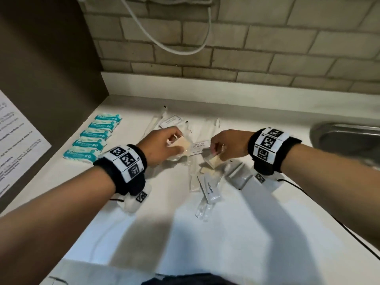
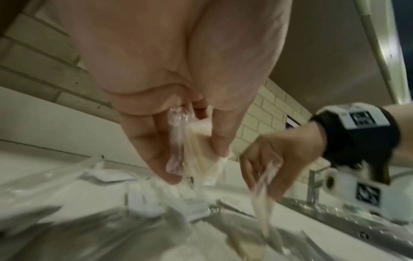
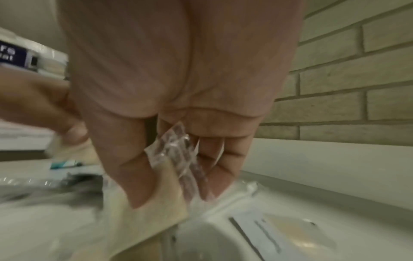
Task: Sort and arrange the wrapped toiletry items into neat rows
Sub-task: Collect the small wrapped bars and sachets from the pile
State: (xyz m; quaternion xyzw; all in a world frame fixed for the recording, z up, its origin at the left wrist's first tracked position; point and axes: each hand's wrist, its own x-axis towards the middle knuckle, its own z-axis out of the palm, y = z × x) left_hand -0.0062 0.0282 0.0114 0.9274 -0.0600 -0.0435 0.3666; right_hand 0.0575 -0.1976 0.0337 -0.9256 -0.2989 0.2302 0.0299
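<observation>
My left hand (image 1: 164, 145) pinches a clear packet holding a cream pad (image 1: 182, 145) above the white counter; the left wrist view shows thumb and fingers closed on this packet (image 2: 196, 159). My right hand (image 1: 223, 147) pinches a second clear packet with a cream pad (image 1: 213, 161), which hangs from its fingers (image 3: 178, 159). Between and below the hands lies a loose pile of clear-wrapped items, among them a white labelled sachet (image 1: 200, 146) and a toothpaste tube (image 1: 210, 187). Several teal-and-white packs (image 1: 92, 138) stand in a neat row at the left.
The white counter (image 1: 246, 233) meets a brick-tiled wall at the back. A metal sink (image 1: 347, 138) lies at the right edge. A brown panel with a printed sheet (image 1: 18, 140) bounds the left. A white cable (image 1: 185, 38) hangs on the wall.
</observation>
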